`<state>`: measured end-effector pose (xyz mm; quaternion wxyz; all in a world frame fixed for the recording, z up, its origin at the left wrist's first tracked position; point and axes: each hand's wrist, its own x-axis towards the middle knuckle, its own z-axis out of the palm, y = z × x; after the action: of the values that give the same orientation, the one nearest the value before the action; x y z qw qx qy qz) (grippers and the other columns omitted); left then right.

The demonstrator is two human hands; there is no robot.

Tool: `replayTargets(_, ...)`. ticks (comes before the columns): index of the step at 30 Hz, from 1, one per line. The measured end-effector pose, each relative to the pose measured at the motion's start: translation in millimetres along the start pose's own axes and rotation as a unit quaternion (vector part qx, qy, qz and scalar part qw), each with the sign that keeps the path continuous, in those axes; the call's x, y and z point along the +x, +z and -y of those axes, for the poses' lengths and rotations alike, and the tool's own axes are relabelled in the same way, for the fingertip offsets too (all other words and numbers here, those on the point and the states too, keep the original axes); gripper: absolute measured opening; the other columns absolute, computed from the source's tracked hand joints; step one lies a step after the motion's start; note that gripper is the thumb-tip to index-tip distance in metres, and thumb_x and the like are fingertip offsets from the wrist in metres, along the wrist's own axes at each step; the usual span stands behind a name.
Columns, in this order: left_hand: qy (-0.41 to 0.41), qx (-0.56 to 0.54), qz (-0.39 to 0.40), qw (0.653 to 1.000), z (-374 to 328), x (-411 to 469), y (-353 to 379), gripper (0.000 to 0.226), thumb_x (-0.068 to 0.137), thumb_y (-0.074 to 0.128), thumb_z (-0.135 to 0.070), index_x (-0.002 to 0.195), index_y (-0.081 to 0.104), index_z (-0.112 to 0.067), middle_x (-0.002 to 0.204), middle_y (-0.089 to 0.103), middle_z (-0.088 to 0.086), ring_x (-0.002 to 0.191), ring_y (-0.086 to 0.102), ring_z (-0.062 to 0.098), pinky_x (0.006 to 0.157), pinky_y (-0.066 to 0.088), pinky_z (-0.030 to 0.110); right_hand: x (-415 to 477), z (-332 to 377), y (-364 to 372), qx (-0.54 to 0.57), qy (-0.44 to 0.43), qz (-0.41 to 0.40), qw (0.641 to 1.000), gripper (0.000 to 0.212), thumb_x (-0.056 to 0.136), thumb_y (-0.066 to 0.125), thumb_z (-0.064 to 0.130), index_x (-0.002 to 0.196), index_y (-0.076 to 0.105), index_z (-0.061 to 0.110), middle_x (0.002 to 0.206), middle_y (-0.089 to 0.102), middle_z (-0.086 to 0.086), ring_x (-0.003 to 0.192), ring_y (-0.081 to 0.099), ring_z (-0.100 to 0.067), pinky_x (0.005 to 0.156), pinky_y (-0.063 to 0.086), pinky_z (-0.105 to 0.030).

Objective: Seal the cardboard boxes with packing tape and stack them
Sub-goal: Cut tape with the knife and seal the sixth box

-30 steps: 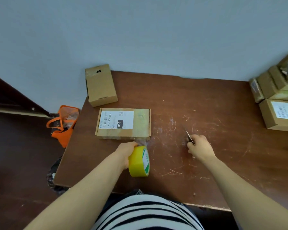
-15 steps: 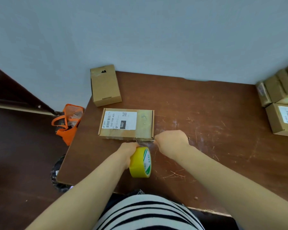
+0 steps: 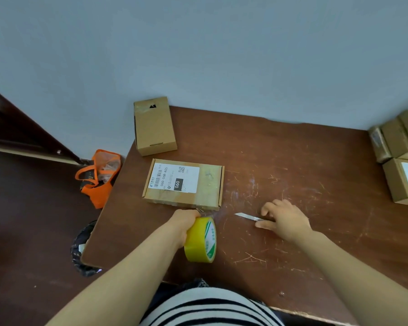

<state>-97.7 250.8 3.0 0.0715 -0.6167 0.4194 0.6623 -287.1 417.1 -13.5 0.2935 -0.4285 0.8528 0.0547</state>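
Since half a second ago the right hand has withdrawn from the labelled box at table centre-left, fingers loose over the blade. Left hand grips the tape roll. Box judged light, stiff; take by its edges

left hand gripping tape roll, labelled box
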Motion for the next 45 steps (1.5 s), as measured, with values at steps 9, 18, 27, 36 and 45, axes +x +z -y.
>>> replayTargets(9,0.003,-0.02,-0.017,1.0,4.1,10.8,-0.7,0.017,0.09,0.059,-0.005,0.106,0.064,-0.001,0.081,0.064,0.017,0.062,0.06,0.026,0.059,0.052,0.033,37.1,117.3,-15.6,0.067,-0.302,-0.07,0.948,0.05,0.105,0.029,0.022,0.151,0.015,0.007,0.16,0.006,-0.006,0.148,0.0,-0.016,0.108,-0.012,-0.012)
replayTargets(18,0.015,0.095,-0.039,0.995,12.4,7.7,-24.3,0.031,0.083,0.065,-0.011,0.109,0.059,0.004,0.076,0.06,0.012,0.06,0.054,0.02,0.051,0.042,0.024,52.0,116.2,2.6,-0.088,-0.301,-0.044,0.948,0.067,0.099,0.008,0.054,0.152,-0.004,0.015,0.155,-0.019,0.004,0.142,-0.02,-0.007,0.108,-0.02,-0.02)
replayTargets(27,0.018,0.069,-0.054,0.996,1.6,-12.6,-47.7,0.035,0.085,0.067,-0.015,0.114,0.057,0.003,0.077,0.06,0.012,0.058,0.056,0.019,0.045,0.043,0.023,56.2,119.1,29.8,-0.095,-0.258,-0.17,0.946,0.064,0.1,0.017,0.046,0.135,0.051,0.004,0.142,0.049,-0.012,0.131,0.047,-0.025,0.111,0.021,-0.035)
replayTargets(36,0.03,0.047,-0.052,0.997,-4.9,-21.3,-66.0,0.039,0.087,0.065,-0.018,0.121,0.054,-0.001,0.084,0.061,0.012,0.064,0.058,0.021,0.051,0.045,0.028,63.8,112.7,36.9,-0.104,-0.309,-0.242,0.914,0.064,0.086,0.061,0.01,0.142,0.031,0.003,0.147,0.04,-0.016,0.135,0.04,-0.03,0.115,0.006,-0.033)
replayTargets(45,0.09,-0.016,-0.002,0.996,-18.1,-25.7,-62.0,0.022,0.09,0.059,-0.007,0.108,0.057,-0.02,0.085,0.064,0.003,0.07,0.061,0.018,0.056,0.048,0.027,66.6,109.7,34.7,-0.143,-0.32,-0.209,0.913,0.09,0.063,0.072,-0.006,0.143,0.031,0.003,0.147,0.039,-0.018,0.135,0.033,-0.029,0.113,0.004,-0.032)
